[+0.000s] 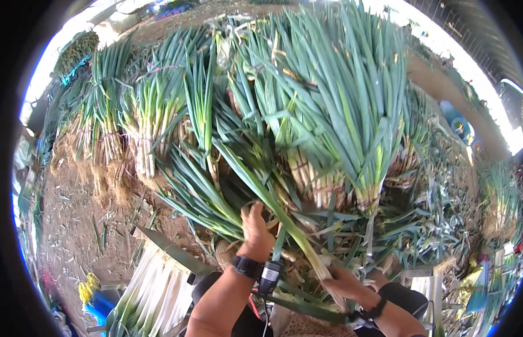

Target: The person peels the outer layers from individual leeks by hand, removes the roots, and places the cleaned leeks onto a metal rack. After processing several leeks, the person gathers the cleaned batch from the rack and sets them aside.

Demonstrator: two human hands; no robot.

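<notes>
One long green onion (298,236) slants across the middle, its leafy end pointing up and left and its pale stem end toward me. My right hand (347,283) is closed round the pale stem near its lower end. My left hand (257,227) is raised just left of that stem, with thumb and fingers apart and nothing visible in them; its palm side is partly hidden. Loose green onions (205,194) lie behind the left hand, their leaves fanning to the upper left. Both wrists wear dark bands.
Tied green onion bunches (323,174) stand upright ahead, more (152,118) at the left with hairy roots. Cleaned white-stemmed onions (160,286) lie on a stand at lower left. A small dark device (269,277) sits by my left wrist. Leaf scraps (424,213) litter the ground at right.
</notes>
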